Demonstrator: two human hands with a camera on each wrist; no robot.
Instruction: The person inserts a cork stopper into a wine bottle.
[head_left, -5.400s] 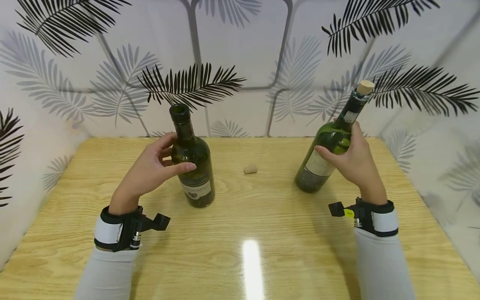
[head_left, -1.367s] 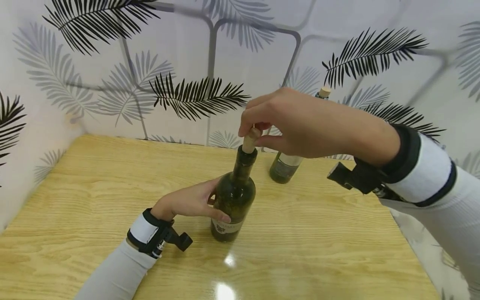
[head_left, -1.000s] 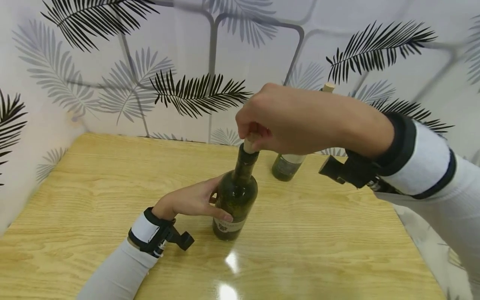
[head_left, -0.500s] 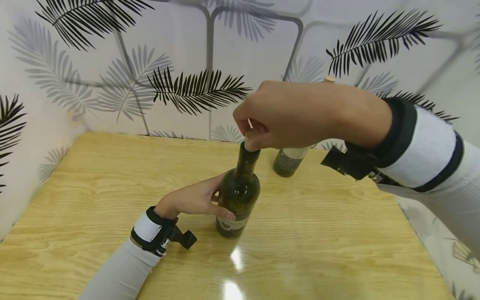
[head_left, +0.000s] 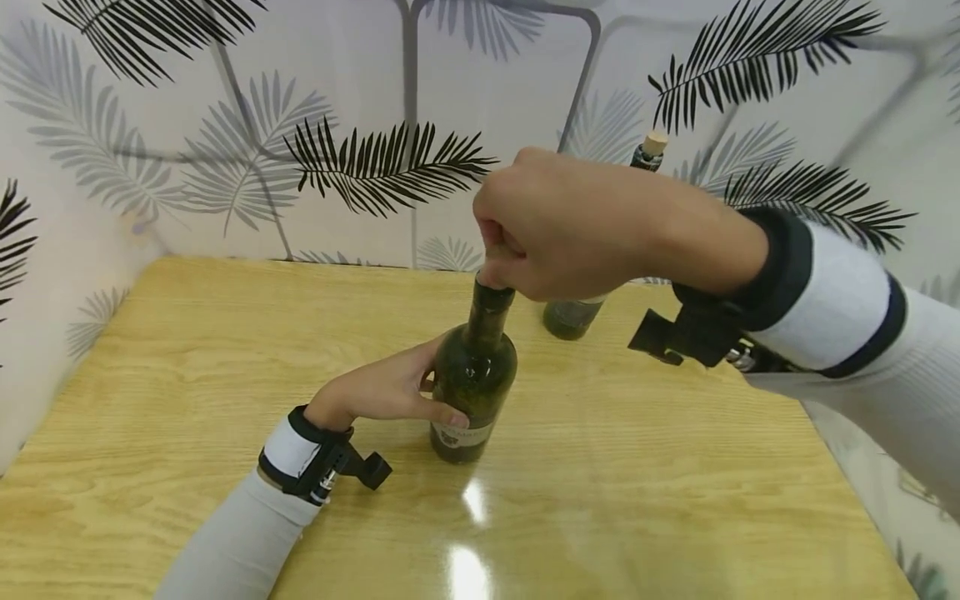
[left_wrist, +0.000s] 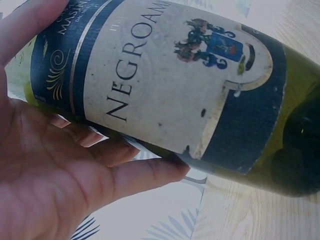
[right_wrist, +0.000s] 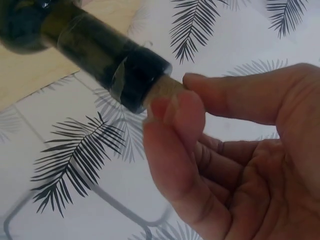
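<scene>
A dark green wine bottle (head_left: pixel 480 367) stands on the table, leaning slightly to the right. My left hand (head_left: pixel 393 387) grips its body, with the thumb across the front near the label. In the left wrist view, the cream and dark label (left_wrist: pixel 145 75) fills most of the frame beside the left palm. My right hand (head_left: pixel 577 221) is over the bottle's mouth. The right wrist view shows its thumb and fingers pinching a cork (right_wrist: pixel 164 90), whose lower end sits in the bottle's mouth (right_wrist: pixel 150 80). In the head view the hand hides that cork.
Behind my right hand stands a second green bottle (head_left: pixel 572 319), with a cork (head_left: pixel 655 142) projecting from its top; the forearm covers its middle. The pale wood table (head_left: pixel 637 450) meets a leaf-patterned backdrop (head_left: pixel 360 75) at its far edge.
The cork that lay on the table is now pinched at the left bottle's mouth, and my right hand has let go of the second bottle. Lately the right hand has pressed the cork lower.
</scene>
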